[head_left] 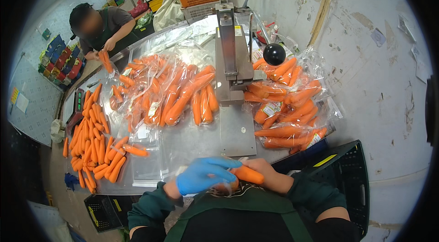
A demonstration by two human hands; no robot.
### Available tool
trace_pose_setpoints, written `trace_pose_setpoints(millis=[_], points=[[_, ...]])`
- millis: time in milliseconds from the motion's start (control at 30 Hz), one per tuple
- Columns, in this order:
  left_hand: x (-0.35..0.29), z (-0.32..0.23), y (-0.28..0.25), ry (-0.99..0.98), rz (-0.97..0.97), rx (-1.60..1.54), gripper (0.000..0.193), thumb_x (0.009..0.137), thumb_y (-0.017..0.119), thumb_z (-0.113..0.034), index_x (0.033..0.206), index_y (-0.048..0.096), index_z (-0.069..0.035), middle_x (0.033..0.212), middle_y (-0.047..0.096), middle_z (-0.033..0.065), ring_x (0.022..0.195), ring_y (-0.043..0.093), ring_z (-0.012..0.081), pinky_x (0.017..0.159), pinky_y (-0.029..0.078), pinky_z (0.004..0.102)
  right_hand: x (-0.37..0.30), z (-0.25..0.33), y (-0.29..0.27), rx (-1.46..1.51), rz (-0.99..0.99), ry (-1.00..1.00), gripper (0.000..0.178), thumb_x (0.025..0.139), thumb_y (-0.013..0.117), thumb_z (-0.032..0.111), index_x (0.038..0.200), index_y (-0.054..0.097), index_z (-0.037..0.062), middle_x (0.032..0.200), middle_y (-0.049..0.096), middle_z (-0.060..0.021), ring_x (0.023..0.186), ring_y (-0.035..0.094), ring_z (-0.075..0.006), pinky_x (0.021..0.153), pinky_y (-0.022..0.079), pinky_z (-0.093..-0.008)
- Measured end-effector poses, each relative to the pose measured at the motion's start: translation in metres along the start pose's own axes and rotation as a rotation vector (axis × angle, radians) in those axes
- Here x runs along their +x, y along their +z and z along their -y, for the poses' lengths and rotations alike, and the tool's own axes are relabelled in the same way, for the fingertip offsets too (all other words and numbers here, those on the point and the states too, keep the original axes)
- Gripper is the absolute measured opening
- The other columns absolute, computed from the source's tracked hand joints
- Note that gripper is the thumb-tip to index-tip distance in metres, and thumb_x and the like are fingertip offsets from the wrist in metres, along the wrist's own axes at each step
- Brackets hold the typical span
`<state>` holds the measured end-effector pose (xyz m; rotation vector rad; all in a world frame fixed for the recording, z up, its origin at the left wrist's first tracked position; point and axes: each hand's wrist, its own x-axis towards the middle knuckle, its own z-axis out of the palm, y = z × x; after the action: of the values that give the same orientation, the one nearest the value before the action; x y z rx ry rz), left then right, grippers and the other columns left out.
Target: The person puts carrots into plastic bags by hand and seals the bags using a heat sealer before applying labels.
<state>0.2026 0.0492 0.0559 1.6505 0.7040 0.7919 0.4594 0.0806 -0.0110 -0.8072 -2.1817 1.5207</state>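
Close against my apron, both my hands are at a small bunch of carrots (248, 175), one of them showing plainly between the hands. What looks like clear plastic film glints below the fingers. My left hand (203, 175), in a blue glove, is closed over the bunch from the left. From the right my bare right hand (263, 169) curls round the same bunch, its fingers partly hidden. Just beyond stands a metal lever press (227, 36) with a black ball knob (274, 54) and a flat steel base plate (237, 127).
Bagged carrots (183, 95) lie left of the press, and more bagged carrots (292, 114) are piled right. Loose carrots (93, 141) cover the table's left end beside a scale (75, 107). A dark crate (347, 182) stands at my right. A co-worker (107, 27) holds carrots across the table.
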Motion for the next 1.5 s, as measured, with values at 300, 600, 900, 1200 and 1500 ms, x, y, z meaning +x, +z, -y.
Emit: trace_pose_setpoints(millis=[300, 600, 900, 1200, 1500], points=[[-0.015, -0.049, -0.061, 0.136, -0.486, 0.297, 0.006, 0.086, 0.069, -0.009, 0.089, 0.069, -0.003, 0.119, 0.067, 0.0186, 0.087, 0.064, 0.0183, 0.079, 0.051, 0.0297, 0.012, 0.088, -0.051, -0.393, -0.369, -0.540, 0.023, 0.074, 0.066, -0.012, 0.090, 0.069, 0.0046, 0.087, 0.066, -0.0090, 0.073, 0.065, -0.0270, 0.063, 0.051, -0.0340], [0.050, -0.110, -0.034, 0.194, -0.608, -0.259, 0.020, 0.099, 0.055, -0.011, 0.117, 0.047, -0.004, 0.100, 0.067, 0.0130, 0.066, 0.061, 0.0106, 0.057, 0.050, 0.0224, 0.033, 0.104, -0.075, -0.244, -0.461, -0.544, 0.020, 0.075, 0.075, -0.002, 0.093, 0.072, 0.0047, 0.080, 0.063, -0.0071, 0.069, 0.059, -0.0207, 0.060, 0.046, -0.0277], [0.107, -0.102, -0.064, -0.094, 0.037, -0.129, 0.080, 0.084, 0.073, -0.009, 0.151, 0.030, -0.002, 0.139, 0.054, 0.0120, 0.064, 0.052, 0.0030, 0.060, 0.046, 0.0205, 0.040, 0.131, -0.125, -0.164, -0.835, -0.218, 0.011, 0.089, 0.067, 0.011, 0.093, 0.073, 0.0037, 0.079, 0.063, -0.0037, 0.070, 0.058, -0.0123, 0.063, 0.045, -0.0261], [0.147, -0.074, -0.045, -0.101, -0.385, -0.191, 0.033, 0.092, 0.065, -0.014, 0.122, 0.062, 0.000, 0.100, 0.071, 0.0086, 0.060, 0.056, 0.0059, 0.052, 0.045, 0.0205, 0.056, 0.131, -0.142, 0.299, -0.657, -0.245, 0.013, 0.088, 0.069, 0.005, 0.100, 0.070, 0.0000, 0.089, 0.068, -0.0025, 0.077, 0.063, -0.0078, 0.065, 0.051, -0.0228], [0.019, -0.012, -0.121, 0.039, -0.963, -0.332, 0.032, 0.098, 0.055, -0.025, 0.118, 0.064, 0.000, 0.104, 0.072, 0.0143, 0.048, 0.049, 0.0065, 0.044, 0.038, 0.0195, 0.008, -0.026, -0.080, -0.446, -0.291, 0.378, 0.044, 0.077, 0.079, 0.034, 0.102, 0.065, 0.0011, 0.084, 0.067, -0.0156, 0.075, 0.066, -0.0341, 0.071, 0.055, -0.0395]])
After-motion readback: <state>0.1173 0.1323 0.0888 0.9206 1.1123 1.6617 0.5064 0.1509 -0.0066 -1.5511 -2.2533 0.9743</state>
